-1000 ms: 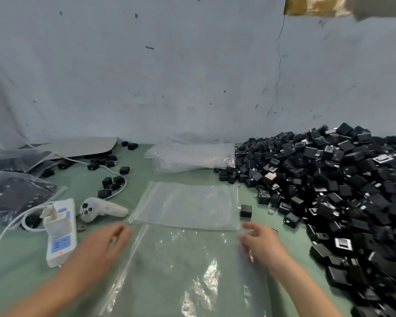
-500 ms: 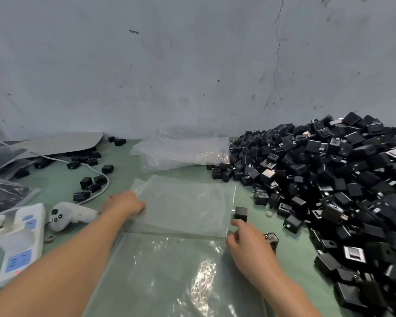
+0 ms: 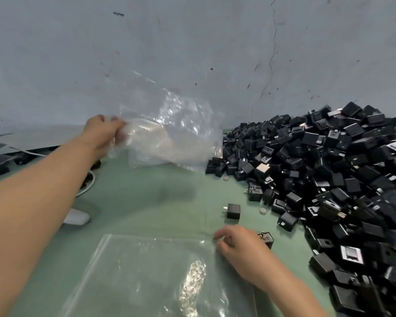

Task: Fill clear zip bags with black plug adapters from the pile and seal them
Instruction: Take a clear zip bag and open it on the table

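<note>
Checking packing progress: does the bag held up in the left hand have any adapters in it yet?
No, the clear bag gripped by the left hand shows nothing black inside it.

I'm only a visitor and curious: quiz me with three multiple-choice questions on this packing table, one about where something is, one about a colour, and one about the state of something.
1. Where does the pile of black adapters lie?
A) on the left of the table
B) on the right of the table
C) inside a bag

2. What colour is the table top?
A) green
B) red
C) yellow

3. How is the clear bag in the left hand?
A) lying flat on the table
B) stuffed with adapters
C) held up in the air

Answers: 1 B, the heap fills the right side. 2 A, the bare surface is green. 3 C, the hand grips it above the table.
</note>
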Demonstrator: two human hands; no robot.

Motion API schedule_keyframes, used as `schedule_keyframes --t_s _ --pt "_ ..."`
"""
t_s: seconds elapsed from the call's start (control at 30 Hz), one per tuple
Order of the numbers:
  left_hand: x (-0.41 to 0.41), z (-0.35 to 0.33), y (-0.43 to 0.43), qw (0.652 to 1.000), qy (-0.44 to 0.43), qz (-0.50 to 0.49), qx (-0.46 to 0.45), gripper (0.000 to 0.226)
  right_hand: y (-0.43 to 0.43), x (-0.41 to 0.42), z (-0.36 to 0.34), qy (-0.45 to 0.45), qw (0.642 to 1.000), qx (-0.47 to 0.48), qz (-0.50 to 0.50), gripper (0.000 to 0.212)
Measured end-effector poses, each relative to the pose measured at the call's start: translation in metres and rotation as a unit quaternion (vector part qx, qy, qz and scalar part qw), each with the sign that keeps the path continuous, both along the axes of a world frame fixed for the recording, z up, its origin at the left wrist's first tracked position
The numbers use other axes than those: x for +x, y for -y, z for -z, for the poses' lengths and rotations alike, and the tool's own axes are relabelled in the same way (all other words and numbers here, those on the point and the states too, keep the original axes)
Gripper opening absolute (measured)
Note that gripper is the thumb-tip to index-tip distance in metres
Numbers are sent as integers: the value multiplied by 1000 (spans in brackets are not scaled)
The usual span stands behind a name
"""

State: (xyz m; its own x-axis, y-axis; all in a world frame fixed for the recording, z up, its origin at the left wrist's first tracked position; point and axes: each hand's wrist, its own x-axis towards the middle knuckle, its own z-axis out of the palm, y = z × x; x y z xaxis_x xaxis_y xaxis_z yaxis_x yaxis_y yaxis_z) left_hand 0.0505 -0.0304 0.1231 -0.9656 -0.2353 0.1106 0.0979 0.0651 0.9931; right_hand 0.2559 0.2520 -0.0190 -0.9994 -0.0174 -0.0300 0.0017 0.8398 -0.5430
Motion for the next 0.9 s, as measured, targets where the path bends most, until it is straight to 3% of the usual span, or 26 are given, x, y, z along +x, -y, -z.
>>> schedule_keyframes --t_s 0.07,0.2,0.27,0.33,0.47,0.57,0.83,0.9 --pt "-15 -2 -12 996 59 -33 62 35 0 -2 2 -8 1000 11 9 29" --pt "-11 13 -49 977 211 13 35 49 -3 -7 4 -51 997 5 60 28" --pt "9 33 -64 972 226 34 -61 55 -1 -9 5 -75 994 -4 85 31" --pt "41 59 -69 956 170 62 -230 57 2 -10 6 -88 991 -21 99 32" --pt "105 102 -34 818 99 59 -564 53 7 -7 8 -109 986 -45 118 30" --pt "141 117 11 762 200 63 -613 49 8 -2 11 -151 973 -102 144 28" --pt "189 121 48 840 220 106 -485 32 21 11 3 -190 910 -301 213 19" --pt "191 89 50 894 200 89 -392 22 23 14 2 -181 912 -298 215 21"
